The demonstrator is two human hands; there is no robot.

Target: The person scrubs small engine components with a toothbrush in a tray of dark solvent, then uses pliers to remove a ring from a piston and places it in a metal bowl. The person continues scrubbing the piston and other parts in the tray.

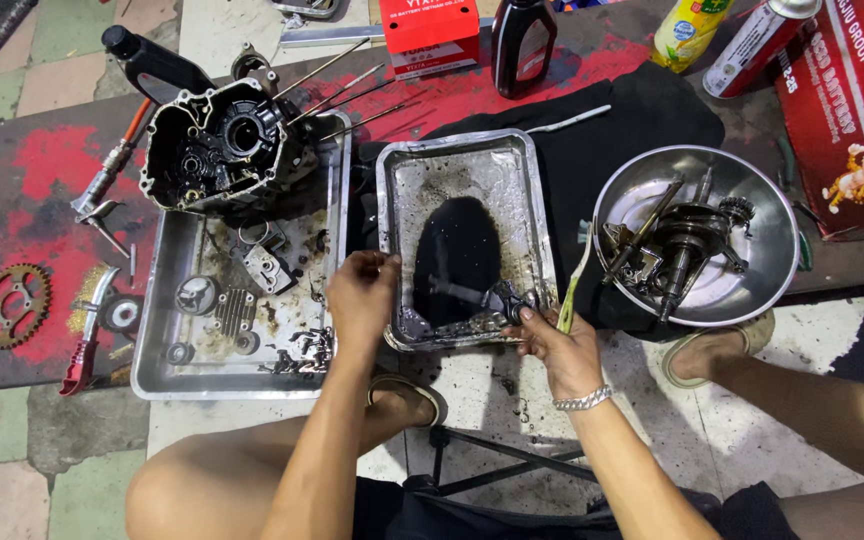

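My left hand (360,297) grips the near-left rim of a tilted metal tray (464,155) that holds a pool of black oil (455,258) and small engine parts. My right hand (559,345) is at the tray's near-right corner. It holds a toothbrush (574,282) with a pale green handle, and its fingers pinch a small dark metal part (509,302) over the tray's edge. A silver bracelet (584,399) sits on that wrist.
A larger tray (157,340) on the left carries a black engine crankcase (222,145) and loose small parts. A round steel bowl (767,215) on the right holds a crankshaft and gears. A sprocket (12,305), tools, bottles and red boxes lie around. My sandalled feet rest on the floor.
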